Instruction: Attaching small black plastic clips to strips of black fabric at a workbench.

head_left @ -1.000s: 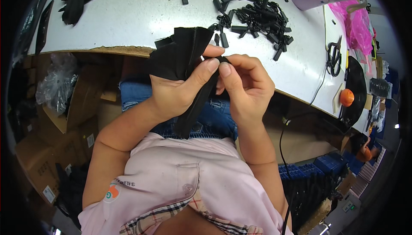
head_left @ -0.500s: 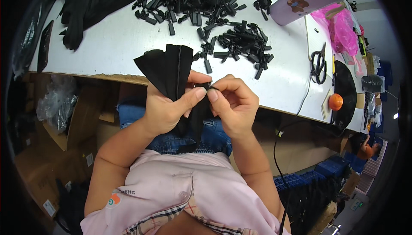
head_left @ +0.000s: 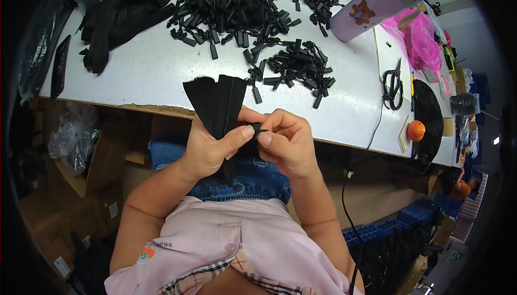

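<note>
Black fanned fabric strips (head_left: 216, 101) stood pinched in the left hand (head_left: 207, 149), over the white bench (head_left: 140, 74) edge; right hand (head_left: 288, 144) fingers pressed a small black clip (head_left: 256, 131) at three o'clock.

We look down from our own head through one wide fisheye, close over our lap, facing forward to the white surface (head_left: 140, 74) whose edges bend toward the rim.
</note>
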